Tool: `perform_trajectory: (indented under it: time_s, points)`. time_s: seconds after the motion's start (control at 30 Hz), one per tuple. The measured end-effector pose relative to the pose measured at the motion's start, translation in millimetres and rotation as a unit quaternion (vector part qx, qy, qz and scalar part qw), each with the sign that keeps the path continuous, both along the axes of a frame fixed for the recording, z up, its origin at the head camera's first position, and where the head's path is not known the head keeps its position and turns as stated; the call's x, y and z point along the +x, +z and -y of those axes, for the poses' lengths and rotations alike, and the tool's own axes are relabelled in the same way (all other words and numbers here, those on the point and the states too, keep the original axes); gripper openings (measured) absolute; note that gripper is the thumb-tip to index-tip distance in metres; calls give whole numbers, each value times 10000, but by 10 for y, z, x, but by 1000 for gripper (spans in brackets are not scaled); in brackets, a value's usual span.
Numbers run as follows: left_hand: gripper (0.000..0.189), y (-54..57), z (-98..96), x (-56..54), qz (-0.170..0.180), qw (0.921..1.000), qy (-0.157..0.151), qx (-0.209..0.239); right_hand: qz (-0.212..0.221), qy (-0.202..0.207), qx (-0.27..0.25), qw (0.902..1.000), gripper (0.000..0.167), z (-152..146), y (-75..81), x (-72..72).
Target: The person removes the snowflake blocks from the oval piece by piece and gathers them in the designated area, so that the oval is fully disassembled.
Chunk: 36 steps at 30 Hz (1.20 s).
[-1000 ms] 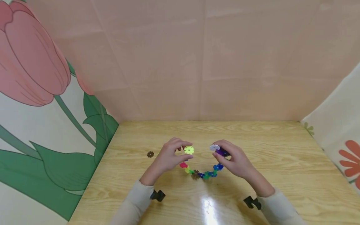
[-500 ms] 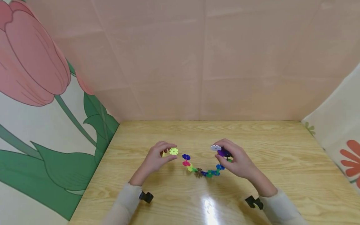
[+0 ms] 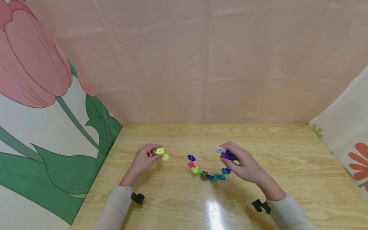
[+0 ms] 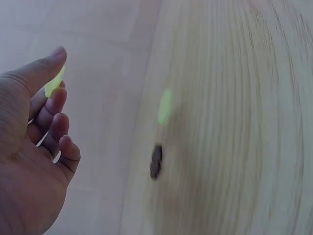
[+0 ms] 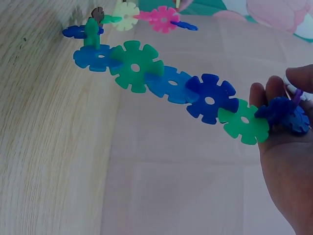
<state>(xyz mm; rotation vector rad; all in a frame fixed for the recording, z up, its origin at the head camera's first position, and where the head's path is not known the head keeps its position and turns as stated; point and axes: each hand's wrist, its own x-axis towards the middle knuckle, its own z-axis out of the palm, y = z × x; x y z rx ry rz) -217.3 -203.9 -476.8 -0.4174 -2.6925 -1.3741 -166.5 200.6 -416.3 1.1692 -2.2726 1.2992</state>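
Observation:
My left hand (image 3: 142, 159) pinches a yellow flower-shaped interlocking disc (image 3: 159, 150) between thumb and fingertips, raised above the table. Close by on the wood lies a second yellow-green disc (image 3: 165, 157). A brown disc (image 4: 156, 161) lies beside that one in the left wrist view; my left hand hides it from the head camera. With my right hand (image 3: 244, 164) I grip one end of a chain of linked discs (image 5: 209, 100), at its white disc (image 3: 220, 150) and the purple one. Green, blue, brown, yellow and pink discs curve down from there, ending in a dark blue disc (image 3: 191, 157).
The wooden table (image 3: 273, 137) runs back to a pink cloth backdrop (image 3: 207, 80). Side panels with a tulip print (image 3: 37, 57) and an orange flower stand left and right. Both wrists wear small black camera mounts.
My left hand has moved left, away from the chain, carrying the yellow disc over to the loose one. The chain's far end has come into full view. My right hand has hardly moved.

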Motion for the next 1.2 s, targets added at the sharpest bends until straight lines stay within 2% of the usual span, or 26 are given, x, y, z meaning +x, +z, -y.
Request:
perform_trajectory:
  time_s: [0.37,0.77,1.0,1.2]
  points:
    - [40,-165,319,-109,334,9975,588,-194,-47,-135,66,9999,46,-24,-8,-7]
    - [39,-340,472,-198,683,9874,1274,-637,-7,-235,134,9996,47,-15,-9,-2]
    - [40,-378,496,-223,867,9849,1272,-792,-199,-146,-17,9997,52,22,-4,10]
    - [40,-427,535,-247,1009,9821,1249,-980,-180,-114,-58,9998,52,37,-14,15]
